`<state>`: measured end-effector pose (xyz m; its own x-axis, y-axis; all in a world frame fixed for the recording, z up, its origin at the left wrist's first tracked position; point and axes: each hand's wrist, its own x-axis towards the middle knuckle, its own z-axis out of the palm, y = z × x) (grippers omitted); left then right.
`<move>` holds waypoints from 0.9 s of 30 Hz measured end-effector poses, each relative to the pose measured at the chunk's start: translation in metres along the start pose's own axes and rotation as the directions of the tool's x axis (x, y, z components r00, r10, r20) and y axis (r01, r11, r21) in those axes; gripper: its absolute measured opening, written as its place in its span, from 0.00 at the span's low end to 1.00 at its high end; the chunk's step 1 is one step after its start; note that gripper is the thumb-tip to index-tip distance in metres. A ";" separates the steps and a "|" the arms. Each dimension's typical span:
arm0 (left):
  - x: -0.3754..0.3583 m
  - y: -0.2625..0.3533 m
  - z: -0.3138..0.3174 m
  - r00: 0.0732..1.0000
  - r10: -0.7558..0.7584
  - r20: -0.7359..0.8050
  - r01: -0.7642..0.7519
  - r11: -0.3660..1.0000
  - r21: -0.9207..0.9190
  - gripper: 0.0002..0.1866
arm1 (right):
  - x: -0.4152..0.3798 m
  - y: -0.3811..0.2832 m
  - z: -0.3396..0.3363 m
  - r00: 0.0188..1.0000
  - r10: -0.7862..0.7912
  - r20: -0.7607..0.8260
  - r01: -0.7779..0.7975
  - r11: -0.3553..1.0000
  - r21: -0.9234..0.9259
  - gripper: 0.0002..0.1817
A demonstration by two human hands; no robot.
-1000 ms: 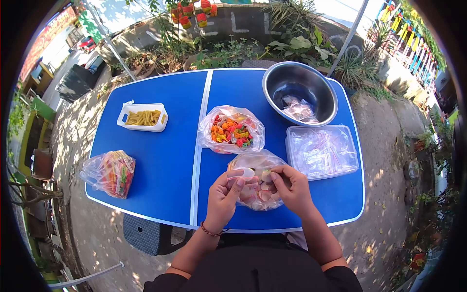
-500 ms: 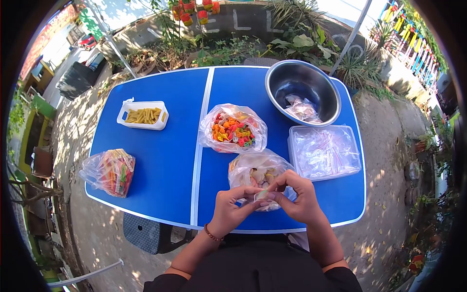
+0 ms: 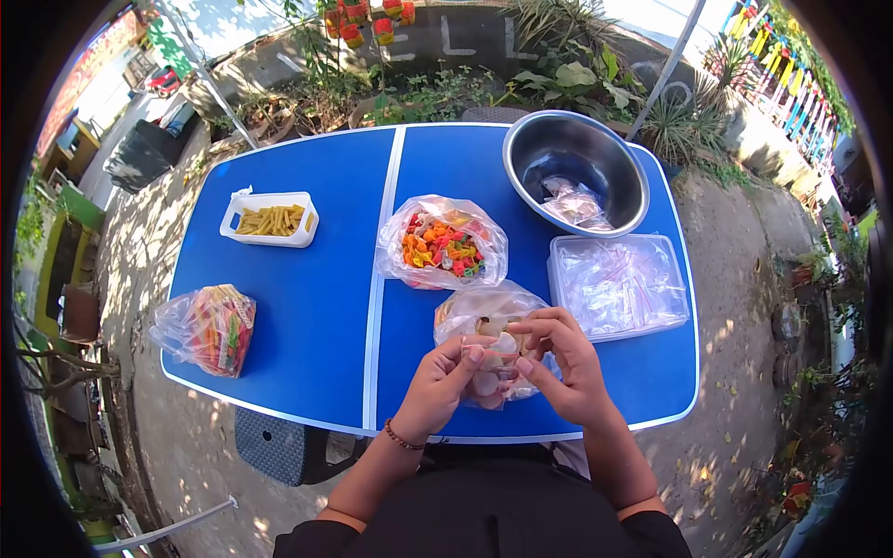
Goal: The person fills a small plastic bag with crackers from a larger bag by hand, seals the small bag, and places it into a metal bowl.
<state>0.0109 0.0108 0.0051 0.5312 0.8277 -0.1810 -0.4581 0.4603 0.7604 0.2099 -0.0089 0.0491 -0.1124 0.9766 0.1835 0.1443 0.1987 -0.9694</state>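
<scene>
My left hand [image 3: 439, 386] pinches a small clear plastic bag [image 3: 486, 383] between thumb and fingers, and pale round discs show through and around it. My right hand [image 3: 561, 367] is open beside it, thumb and fingers apart, its fingertips close to a whitish disc [image 3: 505, 343] at the top of the small bag. Directly beneath both hands lies a larger clear plastic bag [image 3: 459, 310] of pale discs, partly hidden by them. Just beyond it, another clear bag [image 3: 398, 259] holds small orange, red and yellow pieces [image 3: 453, 246].
On the blue folding table [image 3: 321, 316] stand a steel bowl [image 3: 625, 153] with filled packets, a lidless-looking plastic box [image 3: 686, 302] of clear bags, and a white container [image 3: 299, 239] of yellowish sticks. A bag of colourful sticks [image 3: 223, 330] lies at left. A dark stool [image 3: 270, 446] is below.
My hands have moved apart from a shared pinch; the right fingers have spread. The small bag in my left hand now shows more plainly. The view has shifted slightly.
</scene>
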 end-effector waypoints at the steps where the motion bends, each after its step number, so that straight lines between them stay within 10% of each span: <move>1: 0.000 -0.002 -0.003 1.000 0.000 0.021 0.000 1.000 0.018 0.21 | 0.000 0.001 0.000 1.000 -0.025 0.020 0.026 0.997 -0.069 0.11; 8: -0.003 0.001 -0.005 0.996 -0.059 0.063 0.068 0.988 -0.142 0.19 | 0.001 0.008 -0.002 0.995 -0.059 0.075 0.068 0.990 -0.127 0.12; 13: -0.003 0.003 0.002 0.999 -0.009 -0.031 0.012 0.995 0.100 0.21 | -0.001 0.003 0.003 0.999 0.039 -0.027 -0.040 0.998 -0.038 0.09; 25: -0.004 0.001 -0.008 0.993 0.026 0.113 -0.047 0.980 0.193 0.20 | 0.007 -0.002 -0.009 0.928 -0.248 0.278 0.335 0.883 -0.329 0.10; 27: -0.003 0.002 -0.007 0.994 0.061 0.093 -0.080 0.971 0.224 0.20 | 0.007 -0.003 -0.002 0.977 -0.195 0.084 0.207 0.963 -0.173 0.10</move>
<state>0.0035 0.0116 0.0025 0.5663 0.8207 -0.0756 -0.3282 0.3087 0.8927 0.2109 -0.0026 0.0531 -0.2209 0.9087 0.3543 0.2859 0.4077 -0.8672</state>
